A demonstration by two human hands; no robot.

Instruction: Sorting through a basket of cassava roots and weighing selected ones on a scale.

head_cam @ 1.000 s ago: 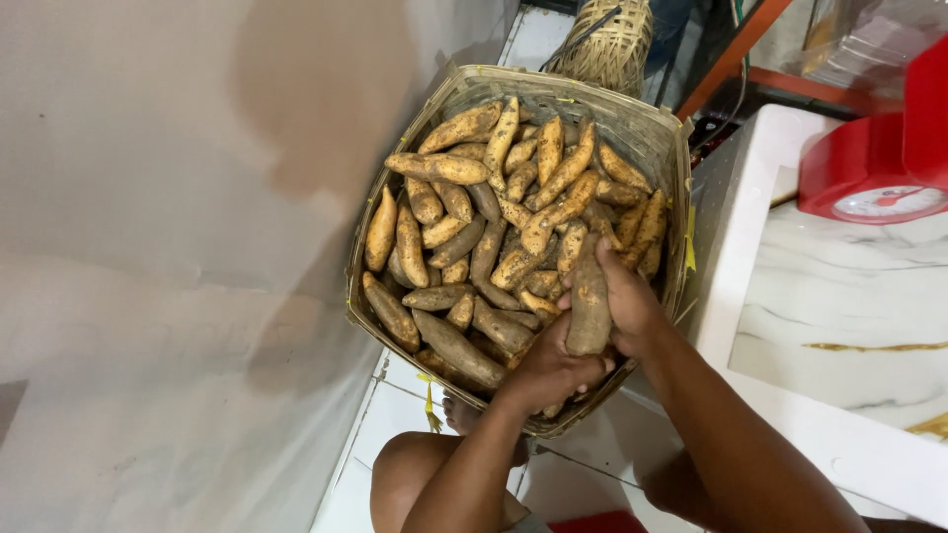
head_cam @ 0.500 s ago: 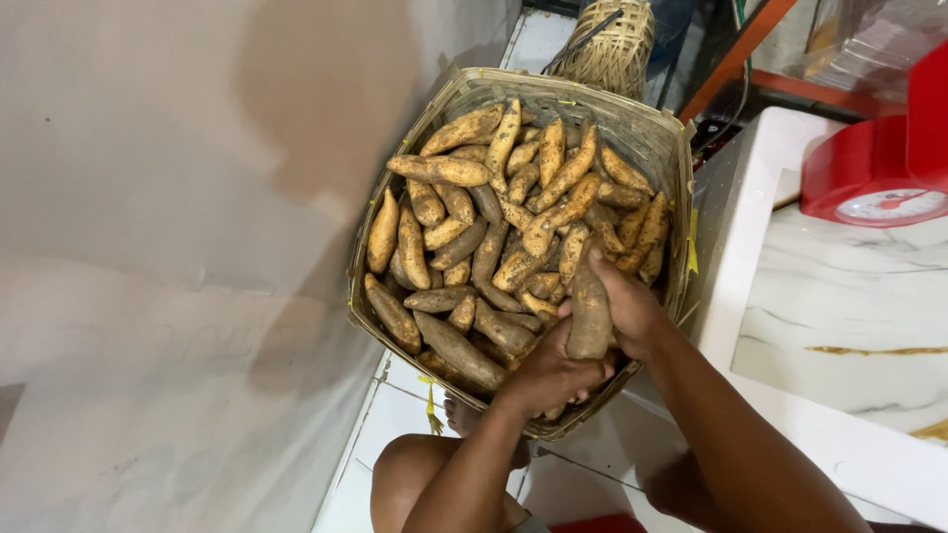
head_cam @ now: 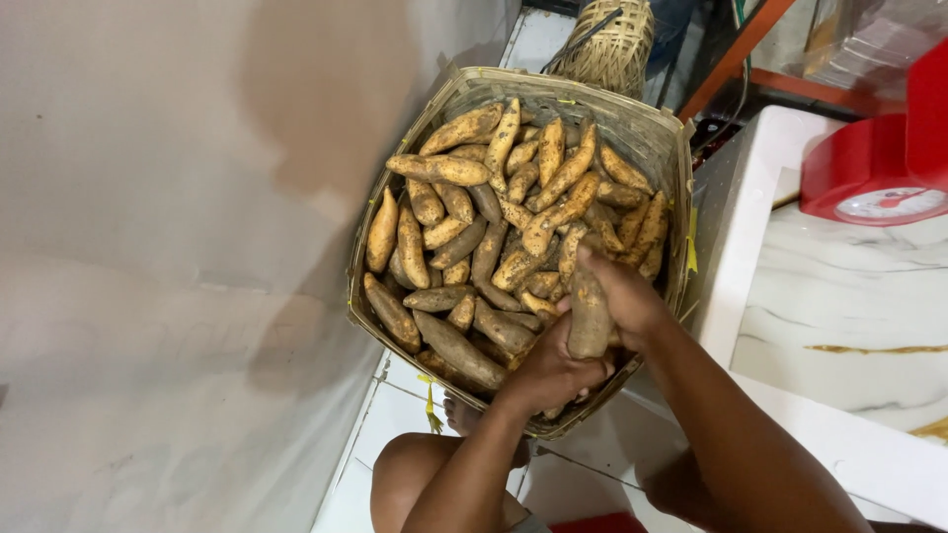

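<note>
A long, dirt-flecked tuber (head_cam: 590,316) is being held upright at the near edge of the basket (head_cam: 660,138), just above the heap. Both hands are on it: the left hand (head_cam: 548,370) is wrapping around its lower end from below, fingers closed snugly on it, and the right hand (head_cam: 624,296) is cupping its upper part from the side, fingers curled against the skin. It looks as if one piece is being picked out of the pile — lifted clear, judging by how it is standing apart from the rest.

The other tubers (head_cam: 494,227) are lying packed in the basket, mostly lengthwise and crossing one another, orange-brown and soiled. The basket is woven and squarish, and it is sitting tilted between a pale wall (head_cam: 178,247) on the left and a white counter (head_cam: 859,326) with a marbled top on the right. A red scale (head_cam: 879,178) is standing at the counter's far end. A smaller woven basket (head_cam: 604,44) is standing just beyond the big one.

Any next move would call for a firm two-handed hold — the tuber is heavy-looking and the neighbours are pressing close, so it would need lifting straight up to avoid dragging others over the rim.
</note>
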